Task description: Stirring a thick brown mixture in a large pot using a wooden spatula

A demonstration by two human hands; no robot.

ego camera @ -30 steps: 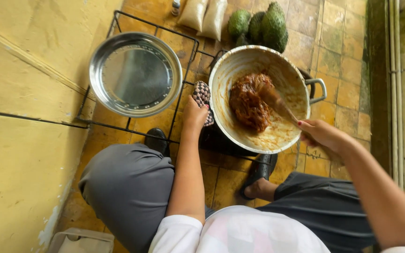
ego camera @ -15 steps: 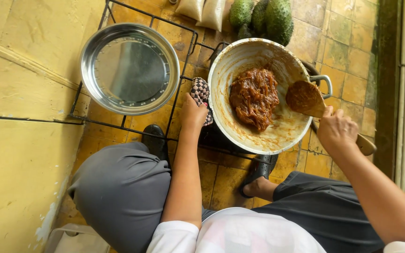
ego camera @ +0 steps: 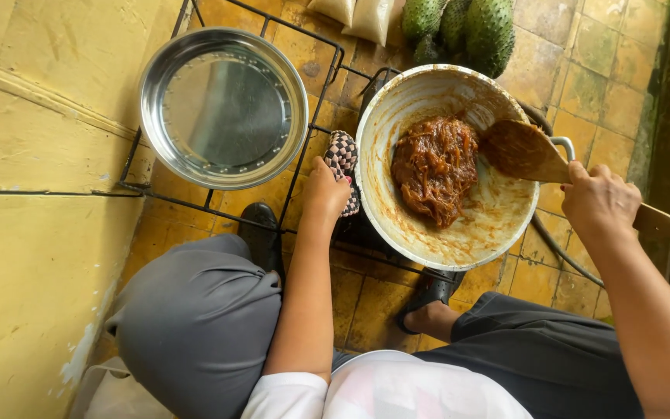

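I've got my left hand (ego camera: 327, 190) clamped on a checkered cloth (ego camera: 344, 159) pressed against the near-left rim of the big pan (ego camera: 397, 209), which sits on a black wire stand (ego camera: 304, 167) over the tiled floor (ego camera: 583, 85). My right hand (ego camera: 600, 203) is closed around the handle of a wooden spatula (ego camera: 533, 151), its sauce-coated blade resting on the pan's right rim, just beside the brown mass (ego camera: 434, 167) heaped in the middle. Left of the pan sits a steel basin (ego camera: 157, 140), and beyond the pan lie green spiky fruits (ego camera: 474, 27).
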